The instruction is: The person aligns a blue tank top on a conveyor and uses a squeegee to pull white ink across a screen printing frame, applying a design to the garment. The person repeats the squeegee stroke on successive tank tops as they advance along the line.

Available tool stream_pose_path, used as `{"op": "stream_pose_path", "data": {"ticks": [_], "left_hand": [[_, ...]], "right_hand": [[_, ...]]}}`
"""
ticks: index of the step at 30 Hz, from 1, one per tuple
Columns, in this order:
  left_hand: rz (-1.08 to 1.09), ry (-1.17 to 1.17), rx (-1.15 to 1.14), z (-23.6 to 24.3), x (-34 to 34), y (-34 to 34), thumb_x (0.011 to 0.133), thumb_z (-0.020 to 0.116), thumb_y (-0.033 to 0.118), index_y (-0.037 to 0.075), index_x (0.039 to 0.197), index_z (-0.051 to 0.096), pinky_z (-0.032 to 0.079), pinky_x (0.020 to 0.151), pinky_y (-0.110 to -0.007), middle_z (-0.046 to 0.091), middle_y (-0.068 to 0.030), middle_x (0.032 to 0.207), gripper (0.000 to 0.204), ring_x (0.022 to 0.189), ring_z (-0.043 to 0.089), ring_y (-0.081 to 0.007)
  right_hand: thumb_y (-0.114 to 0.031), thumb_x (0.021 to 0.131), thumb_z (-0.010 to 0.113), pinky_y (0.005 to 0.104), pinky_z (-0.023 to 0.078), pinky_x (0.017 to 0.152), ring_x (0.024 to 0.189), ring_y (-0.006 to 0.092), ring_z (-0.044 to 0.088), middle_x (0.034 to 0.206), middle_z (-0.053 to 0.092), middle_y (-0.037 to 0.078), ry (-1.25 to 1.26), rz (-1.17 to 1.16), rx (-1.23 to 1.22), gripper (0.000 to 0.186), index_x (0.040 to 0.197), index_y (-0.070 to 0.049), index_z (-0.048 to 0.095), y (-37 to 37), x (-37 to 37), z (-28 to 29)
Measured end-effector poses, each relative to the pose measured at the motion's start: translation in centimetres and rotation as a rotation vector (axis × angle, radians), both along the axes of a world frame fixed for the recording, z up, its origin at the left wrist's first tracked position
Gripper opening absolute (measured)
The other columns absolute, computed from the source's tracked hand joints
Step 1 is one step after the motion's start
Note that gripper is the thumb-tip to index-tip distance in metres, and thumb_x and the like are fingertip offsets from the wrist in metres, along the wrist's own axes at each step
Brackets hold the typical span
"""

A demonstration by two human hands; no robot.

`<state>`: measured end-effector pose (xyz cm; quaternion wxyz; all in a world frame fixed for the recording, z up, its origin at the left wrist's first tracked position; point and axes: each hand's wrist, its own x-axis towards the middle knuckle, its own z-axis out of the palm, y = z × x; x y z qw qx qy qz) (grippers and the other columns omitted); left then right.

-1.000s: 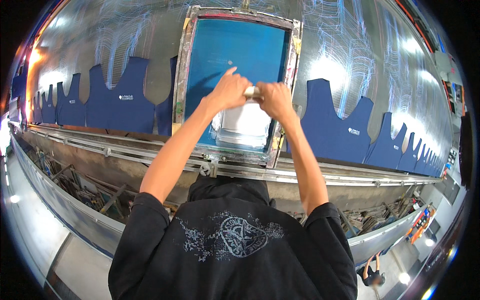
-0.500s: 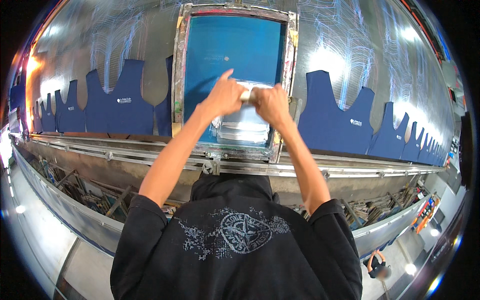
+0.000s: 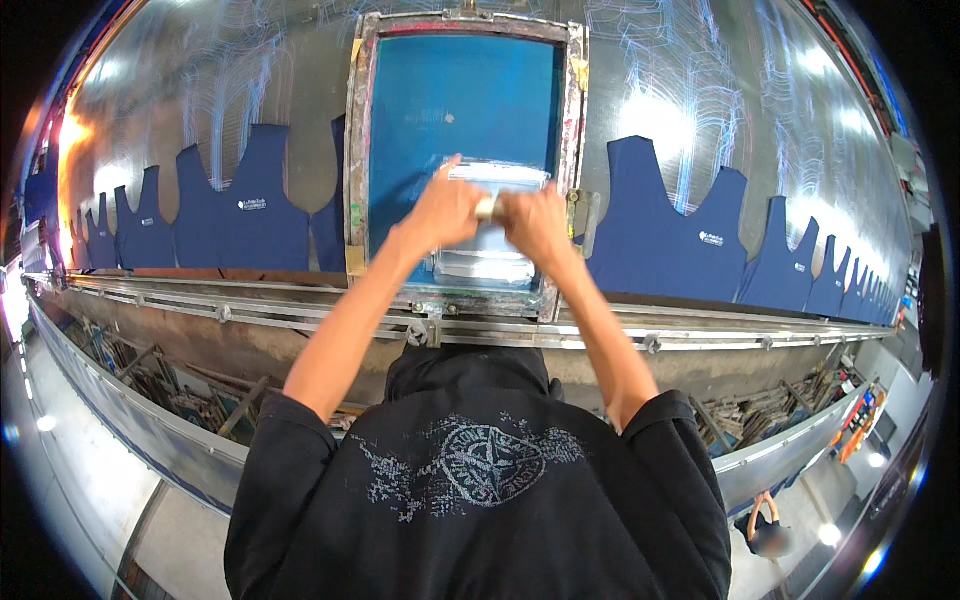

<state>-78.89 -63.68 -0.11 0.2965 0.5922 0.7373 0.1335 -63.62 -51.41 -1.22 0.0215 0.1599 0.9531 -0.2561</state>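
A screen-printing frame [image 3: 359, 150] with a blue mesh [image 3: 470, 80] lies on the long table in front of me. Both my hands are over its near half, closed around the handle of a squeegee [image 3: 487, 208]. My left hand [image 3: 446, 212] grips the left end, with one finger pointing up and away. The right end is in my right hand [image 3: 536, 216]. White ink [image 3: 485, 268] streaks the mesh on the near side of the hands, and a paler band shows just beyond them. The squeegee's blade is mostly hidden. A small faint design marks the mesh farther away.
Navy cut garment pieces [image 3: 245, 215] with small white prints lie along the table to the left, and more [image 3: 665, 225] to the right. A metal rail [image 3: 650, 343] follows the near edge. Stored frames [image 3: 770, 412] sit below it. Another person [image 3: 765, 530] stands at lower right.
My hands and the squeegee have moved slightly nearer to me. More of the white ink band beyond them shows. The whole view has shifted a little.
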Motion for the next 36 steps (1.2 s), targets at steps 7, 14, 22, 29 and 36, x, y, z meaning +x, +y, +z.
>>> {"op": "stream_pose_path", "data": {"ticks": [7, 14, 22, 29, 36], "left_hand": [[0.058, -0.072, -0.118, 1.0, 3.1, -3.7, 0.072, 0.072, 0.010, 0.016, 0.093, 0.079, 0.027, 0.123, -0.054, 0.073, -0.0135, 0.077, 0.024, 0.084, 0.071, -0.0314], [0.100, 0.120, -0.108, 1.7, -1.9, 3.1, 0.072, 0.071, 0.008, 0.016, 0.102, 0.080, 0.023, 0.124, -0.053, 0.076, -0.0130, 0.086, 0.032, 0.089, 0.072, -0.0290], [0.182, 0.097, 0.305, 3.6, 7.0, -12.0, 0.070, 0.064, -0.002, 0.005, 0.118, 0.072, 0.027, 0.122, -0.057, 0.075, -0.0102, 0.117, 0.049, 0.111, 0.070, -0.0213], [0.189, 0.130, 0.172, 3.3, -3.3, -22.5, 0.072, 0.063, -0.002, 0.008, 0.118, 0.073, 0.019, 0.126, -0.057, 0.075, -0.0087, 0.120, 0.048, 0.116, 0.069, -0.0209], [0.223, 0.179, 0.125, 3.6, -19.2, -37.9, 0.074, 0.063, -0.004, 0.008, 0.111, 0.073, 0.019, 0.126, -0.055, 0.077, -0.0062, 0.112, 0.040, 0.110, 0.071, -0.0198]], "right_hand": [[-0.029, 0.075, 0.088, 0.0441, 0.043, 0.090, 0.089, 0.0288, 0.071, 0.097, 0.076, 0.013, 0.202, -0.205, -0.189, 0.045, 0.111, -0.006, 0.073, -2.9, 5.7, 3.0], [-0.045, 0.102, 0.063, 0.0358, 0.050, 0.075, 0.082, 0.0198, 0.061, 0.090, 0.064, 0.010, 0.093, -1.063, -0.671, 0.042, 0.108, -0.004, 0.062, 5.3, 7.7, -1.4], [-0.032, 0.104, 0.060, 0.0238, 0.022, 0.044, 0.050, 0.0018, 0.031, 0.058, 0.037, -0.008, 0.429, -1.197, -0.839, 0.034, 0.079, -0.013, 0.047, 2.0, 3.2, 2.7], [-0.023, 0.105, 0.057, 0.0256, 0.026, 0.050, 0.057, 0.0038, 0.034, 0.065, 0.039, -0.007, 0.591, -1.066, -0.823, 0.030, 0.079, -0.009, 0.050, -9.4, -7.1, -2.0], [-0.025, 0.106, 0.057, 0.0266, 0.023, 0.047, 0.053, 0.0029, 0.032, 0.061, 0.038, -0.006, 0.578, -1.054, -0.934, 0.031, 0.080, -0.008, 0.049, -25.6, -23.1, -3.3]]}}
